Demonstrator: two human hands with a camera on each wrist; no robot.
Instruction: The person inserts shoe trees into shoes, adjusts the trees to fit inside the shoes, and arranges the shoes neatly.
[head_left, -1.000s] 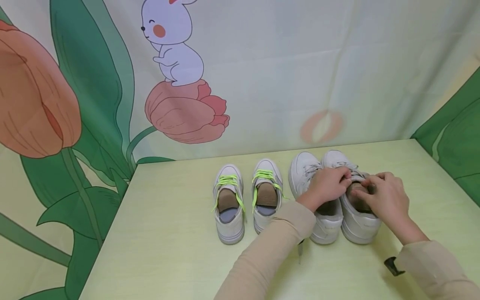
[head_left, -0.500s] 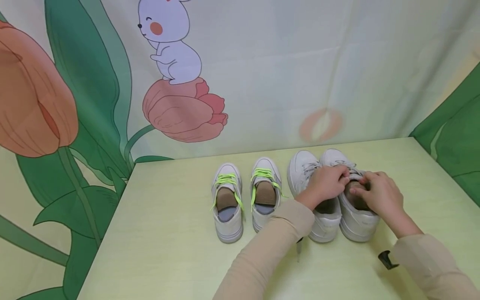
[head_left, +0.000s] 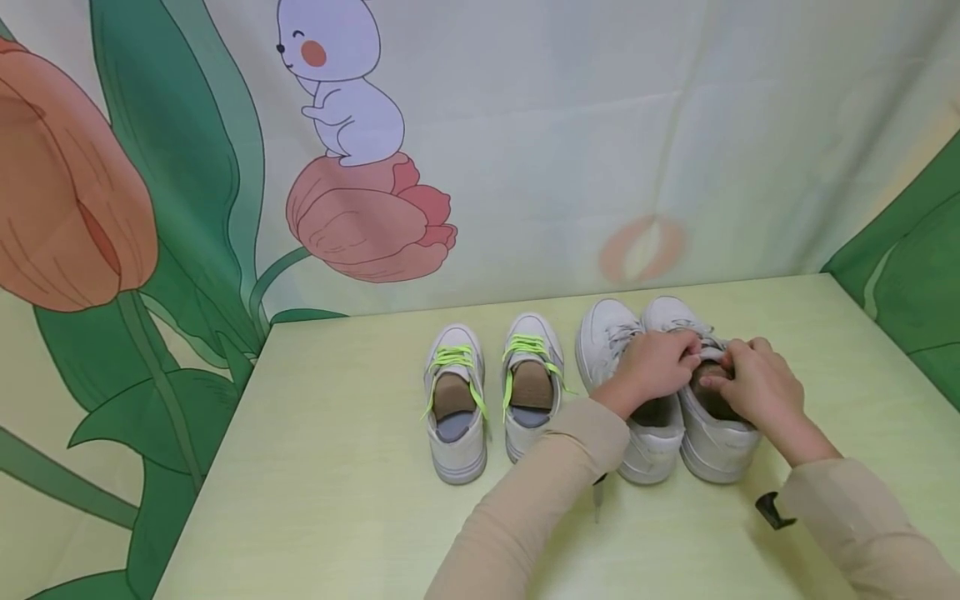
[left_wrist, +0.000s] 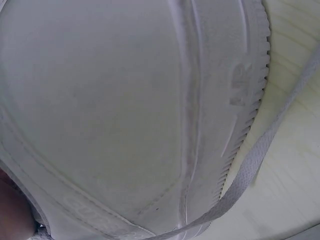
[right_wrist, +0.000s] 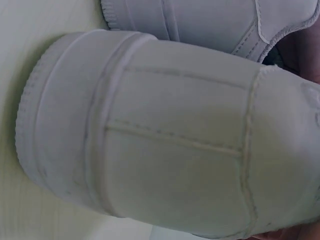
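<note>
The rightmost white sneaker [head_left: 718, 450] has both hands at its collar, with its toe toward the back wall. My left hand [head_left: 660, 365] reaches across the neighbouring white sneaker [head_left: 651, 457] and pinches the left edge of the tongue [head_left: 711, 354]. From the other side my right hand [head_left: 767, 385] pinches the tongue's right edge, thumb over the shoe opening. A loose white lace [left_wrist: 250, 165] hangs beside a sneaker's side wall [left_wrist: 100, 100] in the left wrist view. The right wrist view is filled by a sneaker heel [right_wrist: 175, 130], the other sneaker [right_wrist: 215, 25] behind it.
To the left stand two smaller white sneakers, one farther left [head_left: 459, 458] and one nearer [head_left: 542, 329], both with neon green laces and brown tongues. All stand on a pale yellow-green table [head_left: 337, 467]. A printed cloth backdrop [head_left: 525, 150] rises behind.
The right hand and forearm have shifted slightly left, the hand staying at the tongue. The left hand keeps its place on the tongue. The shoes have not visibly moved.
</note>
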